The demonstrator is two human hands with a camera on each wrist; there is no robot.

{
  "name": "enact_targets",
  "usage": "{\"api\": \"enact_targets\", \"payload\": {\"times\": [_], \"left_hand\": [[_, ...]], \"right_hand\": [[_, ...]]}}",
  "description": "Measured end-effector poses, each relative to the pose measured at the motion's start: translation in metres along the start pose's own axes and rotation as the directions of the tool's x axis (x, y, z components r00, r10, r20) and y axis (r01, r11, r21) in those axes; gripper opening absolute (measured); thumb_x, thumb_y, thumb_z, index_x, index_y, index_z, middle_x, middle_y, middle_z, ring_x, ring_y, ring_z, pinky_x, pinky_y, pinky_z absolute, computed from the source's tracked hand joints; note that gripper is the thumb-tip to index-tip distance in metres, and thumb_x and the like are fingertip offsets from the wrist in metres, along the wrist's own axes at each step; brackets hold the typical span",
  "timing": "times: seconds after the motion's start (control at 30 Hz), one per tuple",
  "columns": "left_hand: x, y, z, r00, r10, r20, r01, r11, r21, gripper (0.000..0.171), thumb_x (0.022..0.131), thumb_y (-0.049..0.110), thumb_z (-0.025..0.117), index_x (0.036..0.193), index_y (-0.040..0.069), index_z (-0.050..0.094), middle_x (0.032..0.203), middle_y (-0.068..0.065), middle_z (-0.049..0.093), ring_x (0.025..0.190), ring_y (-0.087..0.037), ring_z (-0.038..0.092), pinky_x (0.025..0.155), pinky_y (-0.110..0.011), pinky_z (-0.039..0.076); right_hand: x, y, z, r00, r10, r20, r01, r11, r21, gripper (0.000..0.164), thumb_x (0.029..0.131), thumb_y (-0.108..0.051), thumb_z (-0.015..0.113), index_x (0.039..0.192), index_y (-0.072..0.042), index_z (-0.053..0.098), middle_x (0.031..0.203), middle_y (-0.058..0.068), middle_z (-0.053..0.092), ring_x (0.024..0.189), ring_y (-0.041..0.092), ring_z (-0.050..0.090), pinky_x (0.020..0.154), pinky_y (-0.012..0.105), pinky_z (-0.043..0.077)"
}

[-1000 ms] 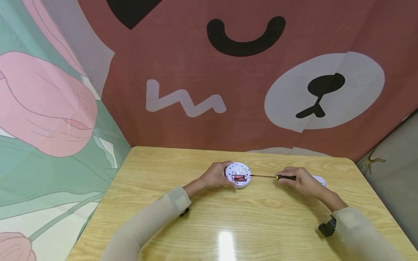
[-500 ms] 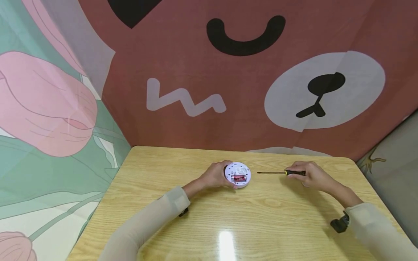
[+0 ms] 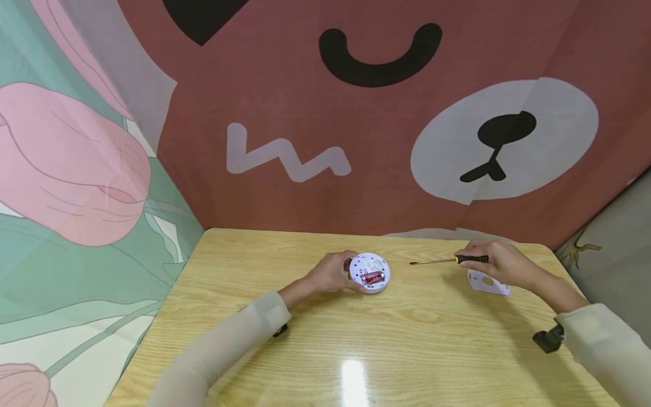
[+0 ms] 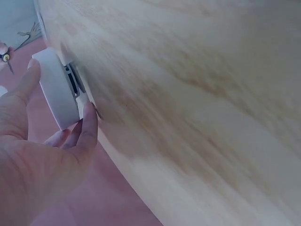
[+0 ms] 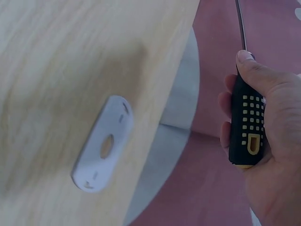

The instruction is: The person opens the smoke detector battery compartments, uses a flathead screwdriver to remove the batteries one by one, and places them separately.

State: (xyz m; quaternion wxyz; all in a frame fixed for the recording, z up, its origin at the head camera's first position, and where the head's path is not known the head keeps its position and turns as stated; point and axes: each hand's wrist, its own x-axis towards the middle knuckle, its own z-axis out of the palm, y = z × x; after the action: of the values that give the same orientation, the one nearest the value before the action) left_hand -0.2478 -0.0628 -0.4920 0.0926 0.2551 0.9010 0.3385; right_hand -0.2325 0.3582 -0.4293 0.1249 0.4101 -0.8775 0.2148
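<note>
My left hand [image 3: 329, 273] grips a round white battery device [image 3: 366, 264], apparently a smoke alarm, by its left edge. Its back faces up, and red batteries [image 3: 373, 278] show in the uncovered compartment. In the left wrist view the device [image 4: 55, 89] appears edge-on, with thumb and fingers around the rim. My right hand [image 3: 500, 261] holds a screwdriver [image 3: 473, 259] by its black and yellow handle, its shaft pointing left, clear of the device. Beneath that hand a white plate [image 3: 497, 288] with a central hole lies on the table, fully seen in the right wrist view [image 5: 96, 160].
The wooden table [image 3: 396, 339] ends at a reddish-brown cloth backdrop [image 3: 285, 203] with a bear face. A green and pink flowered cloth [image 3: 76, 169] hangs at the left. Dark wrist mounts [image 3: 549, 339] hang below both sleeves.
The screwdriver tip has come away from the device as my right hand moved right and slightly back, exposing the white plate. My left hand keeps its grip, nearly still.
</note>
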Motion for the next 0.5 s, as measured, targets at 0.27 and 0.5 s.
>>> {"api": "enact_targets", "payload": {"times": [0.27,0.5], "left_hand": [[-0.004,0.0,-0.004,0.999,-0.034,-0.006,0.034,0.999,-0.039,0.076,0.076,0.035,0.098,0.138,0.005,0.064,0.118,-0.006,0.076,0.105,-0.015,0.071,0.091,-0.027,0.056],[-0.008,0.0,-0.006,0.999,-0.039,-0.033,0.039,0.999,0.026,0.062,0.081,0.038,0.094,0.129,0.007,0.068,0.112,-0.005,0.076,0.103,-0.019,0.07,0.09,-0.03,0.056]], "right_hand": [[0.009,-0.001,-0.016,0.998,-0.066,0.018,0.067,0.994,-0.09,0.034,0.077,0.0,0.09,0.109,-0.005,0.083,0.095,-0.01,0.071,0.063,-0.012,0.043,0.048,0.012,0.031],[0.016,-0.004,-0.022,0.996,-0.081,0.047,0.088,0.982,-0.166,0.035,0.074,-0.003,0.092,0.108,-0.008,0.083,0.093,-0.01,0.069,0.063,-0.012,0.041,0.046,0.016,0.031]]}}
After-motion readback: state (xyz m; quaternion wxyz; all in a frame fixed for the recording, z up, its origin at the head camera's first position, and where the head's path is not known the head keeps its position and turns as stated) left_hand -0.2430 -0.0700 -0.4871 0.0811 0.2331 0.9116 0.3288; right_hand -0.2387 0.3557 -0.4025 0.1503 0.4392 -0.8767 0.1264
